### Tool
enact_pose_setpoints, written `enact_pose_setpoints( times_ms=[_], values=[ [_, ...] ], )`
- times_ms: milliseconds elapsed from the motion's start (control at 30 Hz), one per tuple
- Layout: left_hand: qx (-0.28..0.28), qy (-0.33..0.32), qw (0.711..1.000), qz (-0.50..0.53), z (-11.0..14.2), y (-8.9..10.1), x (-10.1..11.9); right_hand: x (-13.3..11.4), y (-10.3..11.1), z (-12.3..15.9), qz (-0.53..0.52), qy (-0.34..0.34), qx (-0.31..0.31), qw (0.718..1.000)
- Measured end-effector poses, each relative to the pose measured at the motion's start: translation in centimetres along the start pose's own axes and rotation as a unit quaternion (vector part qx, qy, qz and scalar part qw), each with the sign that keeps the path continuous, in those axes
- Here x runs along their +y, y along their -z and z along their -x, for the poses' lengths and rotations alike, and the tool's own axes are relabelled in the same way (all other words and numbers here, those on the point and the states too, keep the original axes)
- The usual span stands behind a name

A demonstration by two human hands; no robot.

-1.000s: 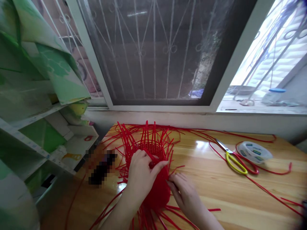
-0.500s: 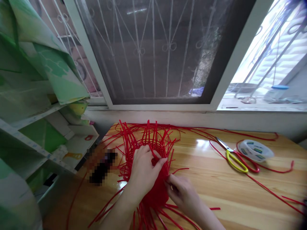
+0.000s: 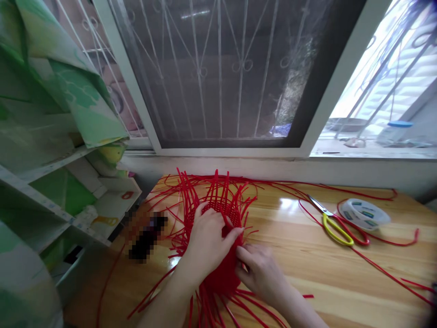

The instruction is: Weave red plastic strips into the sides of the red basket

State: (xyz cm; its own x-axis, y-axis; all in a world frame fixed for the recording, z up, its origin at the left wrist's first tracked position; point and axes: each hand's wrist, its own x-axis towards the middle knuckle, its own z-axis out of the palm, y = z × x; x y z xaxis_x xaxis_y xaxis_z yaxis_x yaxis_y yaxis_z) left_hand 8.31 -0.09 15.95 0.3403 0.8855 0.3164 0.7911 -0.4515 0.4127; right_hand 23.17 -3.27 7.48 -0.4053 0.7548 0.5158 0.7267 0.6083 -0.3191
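A red woven basket (image 3: 223,278) lies in front of me, with many loose red strands (image 3: 187,191) sticking out around its rim and base. My left hand (image 3: 210,239) grips its upper wall, fingers reaching over the weave and thumb bent toward the right side. Against the right wall, my right hand (image 3: 257,269) is closed in a pinch on a red strand; its fingertips are partly hidden by the basket and by my own fingers.
Scissors (image 3: 337,230) with yellow and red handles rest on the wooden table (image 3: 293,264), beside a clear roll of tape (image 3: 364,214). Long red strands run along the back edge. A pixelated dark object (image 3: 147,239) is at left, near white shelves (image 3: 112,200). A window stands behind.
The basket and my left hand have shifted slightly to the right. My right hand stays at the basket's right wall, and the strand end beside it has drawn in closer.
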Motion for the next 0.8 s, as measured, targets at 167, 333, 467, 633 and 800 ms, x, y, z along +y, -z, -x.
enact_pose_setpoints(
  times_ms=[167,333,467,633,800],
  values=[
    [0.006,0.012,1.0,0.014,0.2,-0.1,0.1,-0.2,-0.2,0.0,-0.104,-0.039,-0.032,0.993],
    [0.031,0.007,0.999,0.019,0.7,-0.4,0.4,-0.1,-0.9,0.6,-0.222,-0.103,0.027,0.969],
    [0.041,-0.001,0.999,-0.009,1.2,-0.7,0.7,-0.1,-1.3,0.7,-0.265,-0.122,0.052,0.955],
    [0.058,-0.035,0.997,-0.03,1.8,-0.9,1.4,-0.1,-0.8,0.2,-0.193,-0.056,0.048,0.978],
    [0.074,-0.093,0.988,-0.102,2.0,-1.6,1.5,0.1,-0.3,-0.3,-0.119,0.009,0.069,0.99]
  ],
)
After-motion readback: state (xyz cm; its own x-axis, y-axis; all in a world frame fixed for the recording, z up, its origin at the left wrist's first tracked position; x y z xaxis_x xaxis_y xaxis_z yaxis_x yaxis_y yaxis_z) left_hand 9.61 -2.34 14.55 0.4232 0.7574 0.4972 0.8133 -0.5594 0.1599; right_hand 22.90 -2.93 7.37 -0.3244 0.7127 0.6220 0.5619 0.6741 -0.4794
